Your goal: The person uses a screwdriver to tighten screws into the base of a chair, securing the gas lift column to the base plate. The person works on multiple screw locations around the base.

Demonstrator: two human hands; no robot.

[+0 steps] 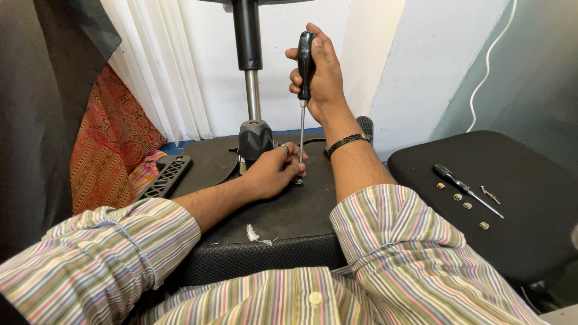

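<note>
Where left hand (272, 171) fingers (288, 157) curl, screwdriver (303, 102) tip hides.

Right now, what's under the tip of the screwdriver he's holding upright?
The screwdriver tip meets a small metal fastener on the black seat underside. The left hand steadies it there and covers most of it, hiding any hole or bracket.

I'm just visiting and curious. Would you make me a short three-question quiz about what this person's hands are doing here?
1. True or false: the right hand grips the handle of the upright screwdriver.
2. What does the left hand steady? A) the screwdriver's tip, B) the metal pole, C) the cloth.
3. What tool lies on the black cushion at right?

Key: 1 true. 2 A. 3 a second screwdriver, beside loose screws.
</note>
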